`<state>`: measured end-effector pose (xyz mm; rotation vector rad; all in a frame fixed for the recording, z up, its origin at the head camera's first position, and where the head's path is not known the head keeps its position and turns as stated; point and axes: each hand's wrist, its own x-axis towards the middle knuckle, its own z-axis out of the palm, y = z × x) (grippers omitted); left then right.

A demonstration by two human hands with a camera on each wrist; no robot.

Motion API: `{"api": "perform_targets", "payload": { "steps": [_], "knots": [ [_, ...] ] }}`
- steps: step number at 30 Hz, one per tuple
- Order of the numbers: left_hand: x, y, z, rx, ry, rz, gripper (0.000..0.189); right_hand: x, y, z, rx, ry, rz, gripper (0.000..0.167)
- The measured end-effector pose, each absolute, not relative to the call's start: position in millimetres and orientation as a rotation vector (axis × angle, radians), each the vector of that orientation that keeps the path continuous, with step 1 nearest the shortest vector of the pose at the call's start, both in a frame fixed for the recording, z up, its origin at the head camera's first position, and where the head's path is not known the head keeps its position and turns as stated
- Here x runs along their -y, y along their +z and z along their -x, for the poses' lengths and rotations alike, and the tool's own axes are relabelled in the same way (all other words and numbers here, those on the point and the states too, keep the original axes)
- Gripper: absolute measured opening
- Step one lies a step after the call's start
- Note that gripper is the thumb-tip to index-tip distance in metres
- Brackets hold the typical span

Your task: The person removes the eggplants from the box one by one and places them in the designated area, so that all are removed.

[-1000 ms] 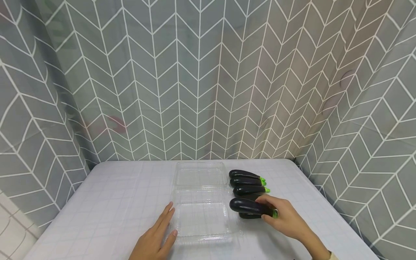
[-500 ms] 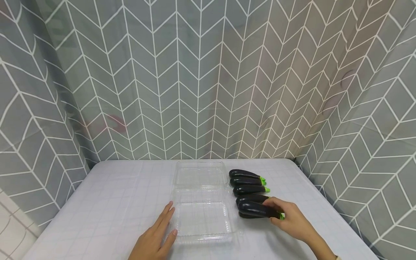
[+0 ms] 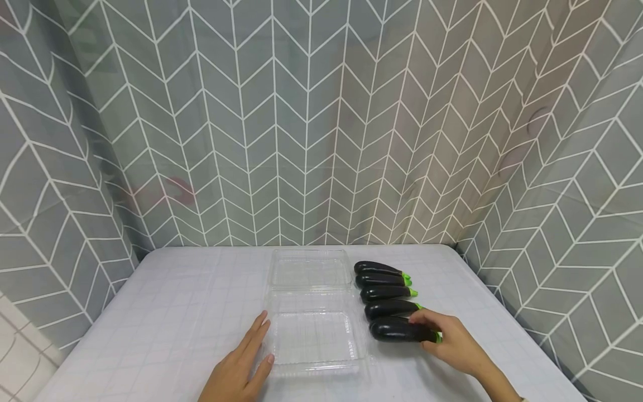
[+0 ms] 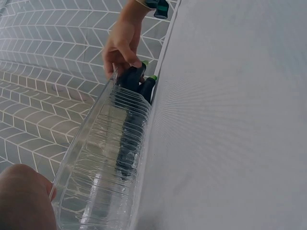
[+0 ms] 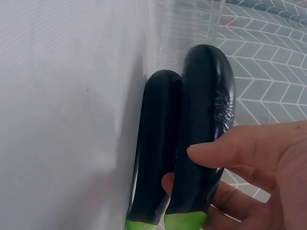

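Note:
My right hand (image 3: 449, 340) pinches a glossy dark eggplant (image 3: 399, 330) near its green stem end, thumb on one side and fingers on the other. In the right wrist view the held eggplant (image 5: 204, 129) lies alongside another eggplant (image 5: 158, 143), which it mostly covers in the head view. My left hand (image 3: 238, 360) lies with extended fingers at the left side of a clear plastic clamshell container (image 3: 313, 365). From the left wrist, its thumb (image 4: 29, 199) shows right at the container's rim, and dark eggplants appear through the ribbed wall.
Beyond the held one, several eggplants (image 3: 387, 293) lie in a row on the white-covered table (image 3: 191, 301), stems to the right. The container's lid (image 3: 310, 271) is folded back away from me. Grey patterned curtains (image 3: 306, 139) stand behind and along the sides.
My right hand has moved the eggplant right and slightly down, away from the container's edge, bringing it over the nearest eggplant of the row. The left hand has stayed put.

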<state>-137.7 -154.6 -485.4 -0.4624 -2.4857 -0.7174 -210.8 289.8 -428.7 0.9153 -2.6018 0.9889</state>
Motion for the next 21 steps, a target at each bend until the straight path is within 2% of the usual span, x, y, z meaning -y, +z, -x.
{"api": "perform_targets", "payload": {
  "steps": [10,21],
  "knots": [
    [154.1,-485.9,138.5,2.5,-0.725,0.453,0.064,-295.2,-437.8,211.5,2.675,0.901,-1.006,0.049],
    [153.5,-483.3,137.3,2.51,-0.716,0.441,0.062,-294.4,-435.3,211.0,2.841,0.806,-0.942,0.043]
  ]
}}
